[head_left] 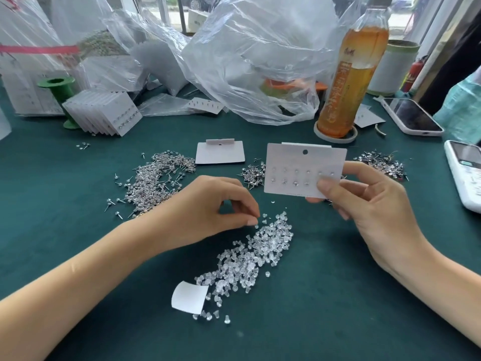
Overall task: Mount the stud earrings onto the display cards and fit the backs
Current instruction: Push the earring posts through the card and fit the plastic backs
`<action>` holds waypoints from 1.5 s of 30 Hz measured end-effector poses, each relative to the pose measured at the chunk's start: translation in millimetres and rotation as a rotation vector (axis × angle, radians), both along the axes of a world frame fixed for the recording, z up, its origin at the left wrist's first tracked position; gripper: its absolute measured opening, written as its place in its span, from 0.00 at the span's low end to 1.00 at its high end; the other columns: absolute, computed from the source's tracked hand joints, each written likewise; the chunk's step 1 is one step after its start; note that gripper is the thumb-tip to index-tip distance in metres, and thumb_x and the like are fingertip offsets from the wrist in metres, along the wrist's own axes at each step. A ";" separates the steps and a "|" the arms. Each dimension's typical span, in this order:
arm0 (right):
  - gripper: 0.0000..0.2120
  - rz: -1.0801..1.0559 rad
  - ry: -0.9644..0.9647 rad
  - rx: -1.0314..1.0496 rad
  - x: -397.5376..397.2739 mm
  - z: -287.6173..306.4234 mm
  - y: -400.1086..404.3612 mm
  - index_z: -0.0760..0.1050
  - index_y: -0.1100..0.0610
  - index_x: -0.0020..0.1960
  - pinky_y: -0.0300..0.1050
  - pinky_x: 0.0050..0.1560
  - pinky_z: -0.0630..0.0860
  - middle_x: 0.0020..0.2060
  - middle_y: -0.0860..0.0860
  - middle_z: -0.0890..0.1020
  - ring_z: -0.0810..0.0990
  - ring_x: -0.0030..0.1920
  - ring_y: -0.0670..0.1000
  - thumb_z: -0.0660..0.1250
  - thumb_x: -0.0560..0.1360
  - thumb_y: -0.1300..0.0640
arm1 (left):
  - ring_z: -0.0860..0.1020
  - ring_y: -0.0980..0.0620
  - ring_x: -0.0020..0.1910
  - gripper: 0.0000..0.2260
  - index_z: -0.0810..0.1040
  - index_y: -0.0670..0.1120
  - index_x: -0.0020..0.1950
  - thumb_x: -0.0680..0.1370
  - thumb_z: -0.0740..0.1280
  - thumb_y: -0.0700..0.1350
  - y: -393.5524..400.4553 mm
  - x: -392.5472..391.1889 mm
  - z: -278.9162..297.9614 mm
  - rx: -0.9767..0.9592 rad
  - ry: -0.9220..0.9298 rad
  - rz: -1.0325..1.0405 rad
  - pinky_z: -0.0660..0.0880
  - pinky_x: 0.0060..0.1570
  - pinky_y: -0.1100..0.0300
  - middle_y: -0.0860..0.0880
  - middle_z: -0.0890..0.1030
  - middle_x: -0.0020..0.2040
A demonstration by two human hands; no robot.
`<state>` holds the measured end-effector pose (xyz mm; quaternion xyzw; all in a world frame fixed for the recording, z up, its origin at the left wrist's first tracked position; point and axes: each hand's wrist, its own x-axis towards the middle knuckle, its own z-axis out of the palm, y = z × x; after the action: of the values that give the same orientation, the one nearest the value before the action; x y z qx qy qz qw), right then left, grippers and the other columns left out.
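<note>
A small hand-assembly workplace for jewellery packing, set up by a window.

The worktop (78,230) is covered with dark green cloth, and the goods lie on it loose and in bulk: heaps of metal stud earrings (156,178), a heap of clear plastic backs (250,254), and blank display cards (220,152). Finished cards stand in a leaning stack (109,113) at the back left, and big clear plastic bags (247,61) of stock are behind. Personal things are mixed in, which shows an informal place and not a factory line: a tea bottle (351,82), a phone (412,115) and a calculator (466,173). Through the window (197,6) part of a parked car is visible.
</note>
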<state>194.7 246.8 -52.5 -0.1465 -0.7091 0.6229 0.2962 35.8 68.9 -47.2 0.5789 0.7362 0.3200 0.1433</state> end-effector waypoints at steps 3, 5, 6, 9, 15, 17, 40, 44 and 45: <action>0.08 0.018 0.016 -0.004 0.4 -1.0 -1.7 0.83 0.44 0.45 0.33 0.26 0.65 0.36 0.53 0.86 0.71 0.33 0.56 0.72 0.66 0.51 | 0.81 0.58 0.44 0.05 0.84 0.52 0.47 0.72 0.72 0.47 0.8 2.6 0.5 -0.018 0.008 -0.020 0.74 0.49 0.68 0.58 0.80 0.44; 0.08 0.034 0.026 -0.002 1.2 -1.4 -1.3 0.82 0.45 0.45 0.34 0.26 0.65 0.35 0.53 0.86 0.71 0.32 0.53 0.71 0.67 0.51 | 0.81 0.58 0.44 0.04 0.84 0.51 0.46 0.72 0.72 0.45 1.2 4.0 0.6 -0.016 0.013 -0.023 0.75 0.49 0.66 0.58 0.80 0.44; 0.07 0.040 0.030 -0.001 1.5 -1.1 -1.0 0.82 0.45 0.45 0.34 0.26 0.65 0.35 0.53 0.86 0.71 0.30 0.51 0.71 0.67 0.51 | 0.80 0.58 0.44 0.04 0.84 0.51 0.46 0.72 0.72 0.45 1.3 4.9 0.8 -0.014 0.022 -0.025 0.75 0.49 0.66 0.58 0.80 0.44; 0.06 0.019 0.065 0.042 4.5 -2.4 -2.6 0.82 0.46 0.45 0.35 0.26 0.65 0.35 0.51 0.86 0.70 0.28 0.49 0.71 0.68 0.53 | 0.80 0.57 0.43 0.03 0.83 0.50 0.45 0.73 0.72 0.44 2.4 7.2 0.2 0.007 0.051 -0.009 0.74 0.48 0.68 0.58 0.80 0.43; 0.07 -0.013 0.322 1.019 12.5 -4.3 -3.7 0.80 0.52 0.51 0.39 0.35 0.74 0.38 0.47 0.84 0.77 0.33 0.48 0.68 0.76 0.62 | 0.75 0.59 0.31 0.02 0.83 0.52 0.40 0.69 0.74 0.46 6.9 -0.1 3.9 0.189 -0.222 0.260 0.70 0.36 0.70 0.56 0.82 0.35; 0.11 0.044 0.375 1.330 13.2 -4.7 -3.8 0.84 0.57 0.49 0.43 0.31 0.73 0.38 0.52 0.84 0.77 0.30 0.52 0.63 0.78 0.65 | 0.77 0.61 0.34 0.06 0.84 0.50 0.38 0.65 0.74 0.51 6.9 -0.9 7.8 0.244 -0.489 0.328 0.72 0.38 0.72 0.55 0.83 0.35; 0.10 -0.030 0.391 1.711 8.3 -9.0 -14.8 0.80 0.57 0.50 0.43 0.24 0.70 0.33 0.52 0.82 0.71 0.26 0.52 0.65 0.74 0.68 | 0.80 0.55 0.35 0.06 0.83 0.43 0.40 0.67 0.72 0.44 5.3 34.8 16.4 0.131 -0.712 0.108 0.76 0.38 0.65 0.47 0.83 0.37; 0.12 -0.015 0.379 1.706 8.8 -7.5 -15.6 0.84 0.57 0.46 0.43 0.23 0.69 0.33 0.52 0.82 0.71 0.25 0.52 0.63 0.75 0.68 | 0.80 0.54 0.36 0.07 0.83 0.41 0.42 0.68 0.72 0.44 4.4 35.5 15.8 0.102 -0.700 0.090 0.76 0.38 0.65 0.45 0.84 0.38; 0.13 -0.013 0.374 1.707 9.1 -7.2 -15.9 0.85 0.56 0.45 0.43 0.23 0.69 0.33 0.52 0.82 0.71 0.25 0.52 0.63 0.75 0.68 | 0.80 0.54 0.36 0.07 0.83 0.40 0.42 0.69 0.72 0.43 4.6 36.2 15.4 0.095 -0.689 0.081 0.76 0.38 0.65 0.45 0.84 0.38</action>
<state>203.8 231.0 -59.7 0.2260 -0.8722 -0.1091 0.4199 72.0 73.5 -31.9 0.4131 0.6512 0.5359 0.3436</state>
